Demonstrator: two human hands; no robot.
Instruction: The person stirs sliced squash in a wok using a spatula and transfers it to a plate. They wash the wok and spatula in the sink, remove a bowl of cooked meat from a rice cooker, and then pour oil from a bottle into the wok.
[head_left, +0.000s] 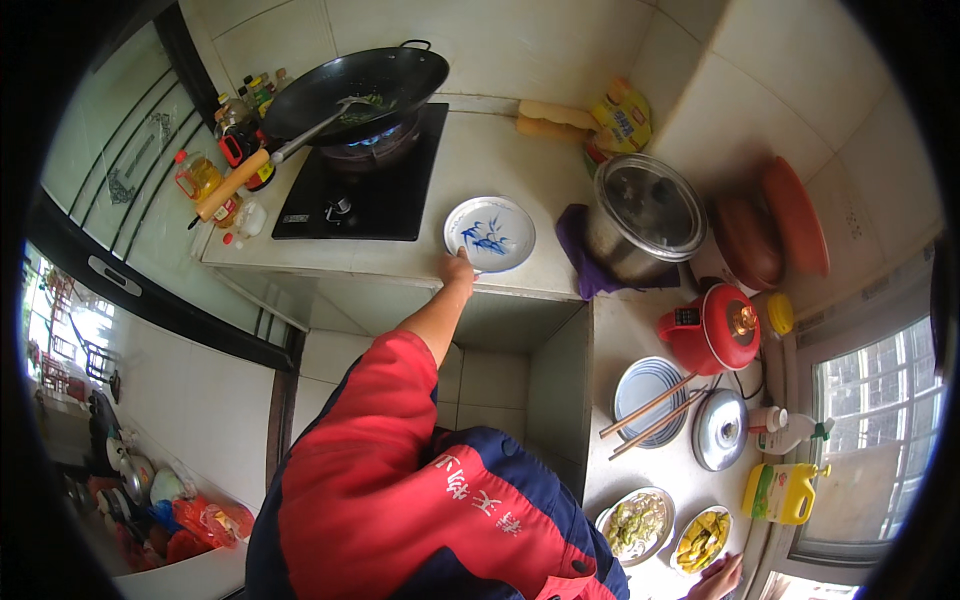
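My left hand (458, 268) grips the near rim of a white plate (495, 217) with a blue painted pattern, thumb on top. The plate is at the counter's front edge, right of the gas hob; whether it touches the counter is unclear. At the lower right, my right hand (718, 577) is partly cut off by the frame, close beside an oval dish (703, 541) of yellow and green food. Whether those fingers hold anything cannot be made out. Left of that dish sits a bowl (637, 527) of pale and green food.
A black wok (292, 105) with greens and a metal spatula (311, 135) stands over a blue flame on the hob (397, 202). A lidded steel pot (645, 217), a red electric kettle (712, 330), and chopsticks (649, 405) across a striped plate (637, 386) line the right side. Bottles (199, 176) stand left.
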